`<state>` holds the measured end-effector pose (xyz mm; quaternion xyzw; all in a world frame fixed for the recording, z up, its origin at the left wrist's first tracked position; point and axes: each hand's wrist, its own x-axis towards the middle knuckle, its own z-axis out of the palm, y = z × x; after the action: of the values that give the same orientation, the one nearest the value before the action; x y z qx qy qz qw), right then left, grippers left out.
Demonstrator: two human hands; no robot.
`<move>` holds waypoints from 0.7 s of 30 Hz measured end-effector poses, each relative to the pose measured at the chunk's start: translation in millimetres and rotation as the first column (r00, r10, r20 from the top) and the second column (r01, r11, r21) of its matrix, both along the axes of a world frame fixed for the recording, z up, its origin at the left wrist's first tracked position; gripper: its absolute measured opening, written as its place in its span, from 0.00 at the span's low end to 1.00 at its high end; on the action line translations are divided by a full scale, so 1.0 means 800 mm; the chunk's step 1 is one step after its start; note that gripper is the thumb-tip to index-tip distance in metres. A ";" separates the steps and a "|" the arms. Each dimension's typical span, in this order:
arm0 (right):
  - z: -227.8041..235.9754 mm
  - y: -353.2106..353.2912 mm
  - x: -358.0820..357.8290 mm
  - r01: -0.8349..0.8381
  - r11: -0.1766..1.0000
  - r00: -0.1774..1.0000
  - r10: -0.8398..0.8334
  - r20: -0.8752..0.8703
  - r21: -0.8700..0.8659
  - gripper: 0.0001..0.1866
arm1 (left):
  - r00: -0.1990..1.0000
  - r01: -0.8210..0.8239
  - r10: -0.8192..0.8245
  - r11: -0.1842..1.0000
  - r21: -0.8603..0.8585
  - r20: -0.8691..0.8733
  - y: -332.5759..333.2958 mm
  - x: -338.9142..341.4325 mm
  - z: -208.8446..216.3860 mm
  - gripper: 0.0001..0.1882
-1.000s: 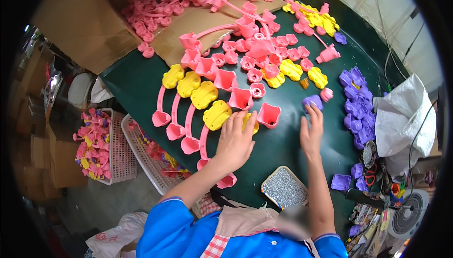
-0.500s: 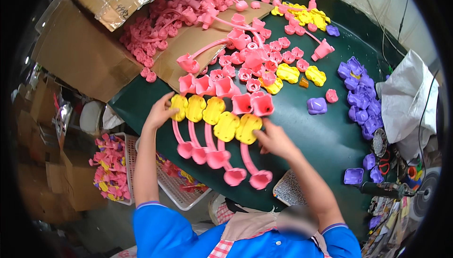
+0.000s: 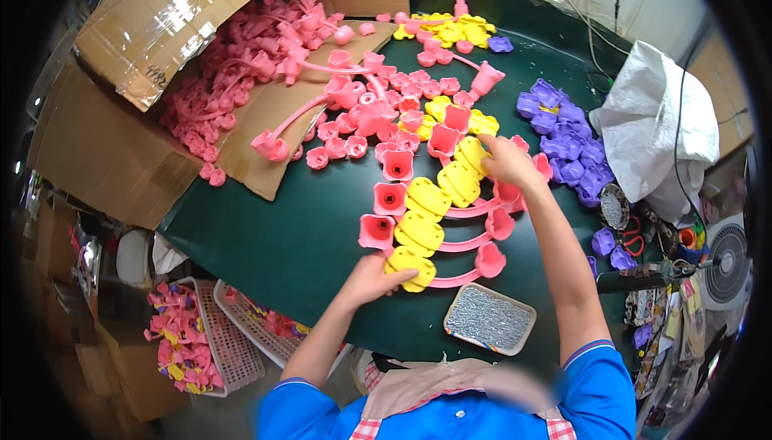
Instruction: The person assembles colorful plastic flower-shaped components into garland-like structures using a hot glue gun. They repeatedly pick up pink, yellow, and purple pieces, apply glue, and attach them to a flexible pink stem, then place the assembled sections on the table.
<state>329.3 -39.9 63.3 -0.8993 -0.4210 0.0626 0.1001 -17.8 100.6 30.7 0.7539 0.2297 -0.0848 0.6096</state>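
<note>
Both bare forearms enter from the lower edge, out of short blue sleeves. Left hand (image 3: 371, 277) sits low centre of frame, palm down, fingers curled and pointing right. Right arm stretches up the right-centre, elbow nearly straight; right hand (image 3: 507, 162) lies above centre, knuckles up, fingers bent downward, pointing upper left.

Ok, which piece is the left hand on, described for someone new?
On the green table, find the row of yellow flower pieces with pink cups and curved pink stems. The left hand rests on the yellow flower piece at the row's near end, beside the tray of small metal parts.
</note>
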 end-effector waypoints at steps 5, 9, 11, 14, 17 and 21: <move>0.017 -0.070 -0.076 0.007 0.843 0.997 -0.048 0.062 0.538 0.23 | 0.994 0.053 -0.024 0.958 -0.283 0.105 -0.064 0.042 -0.015 0.22; 0.037 -0.146 -0.163 0.001 0.697 0.989 -0.107 0.102 0.717 0.21 | 0.947 -0.199 0.296 0.848 -0.492 0.128 -0.104 0.015 -0.037 0.27; 0.048 -0.204 -0.201 0.020 0.676 0.961 -0.216 0.173 0.737 0.21 | 0.870 -0.338 0.459 0.819 -0.464 0.177 -0.121 -0.009 -0.037 0.30; 0.046 -0.290 -0.230 -0.219 0.397 0.839 -0.389 0.380 0.891 0.20 | 0.854 -0.364 0.297 0.928 0.083 0.427 -0.147 -0.033 -0.026 0.24; 0.049 -0.354 -0.222 -0.158 0.207 0.692 -0.675 0.258 0.965 0.29 | 0.821 -0.181 -0.164 0.834 0.521 0.547 -0.166 -0.024 0.011 0.18; 0.025 -0.406 -0.190 0.484 0.210 0.834 -0.405 -0.375 0.850 0.37 | 0.830 -0.014 -0.374 0.728 0.685 0.414 -0.191 -0.005 0.009 0.13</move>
<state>177.5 -364.4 83.0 -0.7610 -0.1017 -0.1838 0.6138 -21.7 -52.4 38.2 0.9323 -0.0089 0.1503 0.3288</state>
